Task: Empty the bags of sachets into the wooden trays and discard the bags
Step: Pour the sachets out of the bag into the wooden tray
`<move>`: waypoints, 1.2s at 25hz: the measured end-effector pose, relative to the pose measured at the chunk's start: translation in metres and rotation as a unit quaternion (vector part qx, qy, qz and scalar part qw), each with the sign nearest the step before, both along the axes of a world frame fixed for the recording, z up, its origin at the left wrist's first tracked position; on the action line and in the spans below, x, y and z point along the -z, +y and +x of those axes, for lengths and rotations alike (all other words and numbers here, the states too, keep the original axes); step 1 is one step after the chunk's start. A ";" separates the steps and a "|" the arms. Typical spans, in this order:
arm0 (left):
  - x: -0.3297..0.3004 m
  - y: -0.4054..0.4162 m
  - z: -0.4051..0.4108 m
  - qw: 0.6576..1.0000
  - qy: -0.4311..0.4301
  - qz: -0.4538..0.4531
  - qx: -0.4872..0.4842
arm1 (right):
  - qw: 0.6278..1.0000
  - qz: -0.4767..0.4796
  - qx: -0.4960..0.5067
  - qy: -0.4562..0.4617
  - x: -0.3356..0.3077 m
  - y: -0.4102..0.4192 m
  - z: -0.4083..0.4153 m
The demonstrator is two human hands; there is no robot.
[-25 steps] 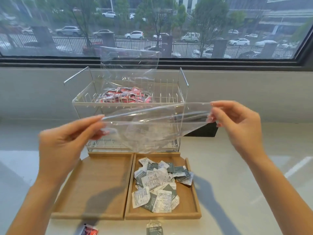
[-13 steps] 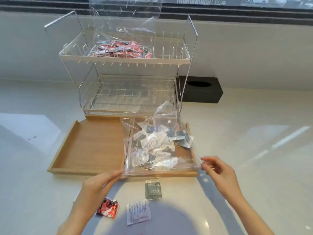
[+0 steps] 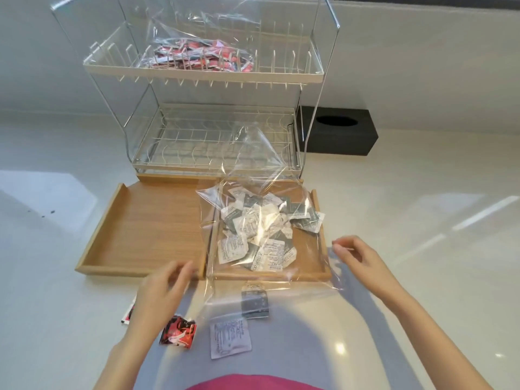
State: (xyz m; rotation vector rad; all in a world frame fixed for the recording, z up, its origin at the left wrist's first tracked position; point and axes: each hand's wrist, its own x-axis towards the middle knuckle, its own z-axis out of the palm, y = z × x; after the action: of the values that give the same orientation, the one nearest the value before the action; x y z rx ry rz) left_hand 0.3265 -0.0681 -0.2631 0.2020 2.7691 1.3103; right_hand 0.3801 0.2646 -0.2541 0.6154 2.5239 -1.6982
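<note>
Writing: sachet print too blurred to be read.
Bag (image 3: pixel 270 218): draped over right tray (image 3: pixel 320 273) and sachets (image 3: pixel 261 232), overhanging its front edge.
Hands: left (image 3: pixel 160 288) and right (image 3: pixel 356 254) released, flanking bag.
Left tray (image 3: pixel 146 229): bare.
Worktop (image 3: pixel 422 220): open at right.

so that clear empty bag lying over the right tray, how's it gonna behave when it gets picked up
The empty bag is probably very floppy: it drapes over the right tray and creases upward at the back. It likely weighs almost nothing, since the film is thin enough to see the sachets through it. Its glossy surface may be slippery, so a pinch at the edge seems safer.
</note>
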 end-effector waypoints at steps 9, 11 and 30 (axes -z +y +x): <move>0.018 0.054 -0.047 0.976 -0.161 0.036 -0.141 | 0.998 0.028 0.063 -0.005 -0.009 -0.031 -0.063; 0.017 0.054 -0.047 0.974 -0.159 0.056 -0.149 | 0.998 -0.010 0.054 -0.020 -0.005 -0.035 -0.064; -0.028 0.034 -0.040 0.897 -0.208 0.375 -0.110 | 0.980 -0.181 0.072 0.048 -0.045 -0.023 -0.035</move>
State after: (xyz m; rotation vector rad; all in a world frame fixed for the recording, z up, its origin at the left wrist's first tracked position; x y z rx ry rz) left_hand 0.2865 -0.0338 -0.2349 -0.3327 1.8650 2.1220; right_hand 0.3450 0.2414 -0.2095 0.7110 2.1841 -2.2138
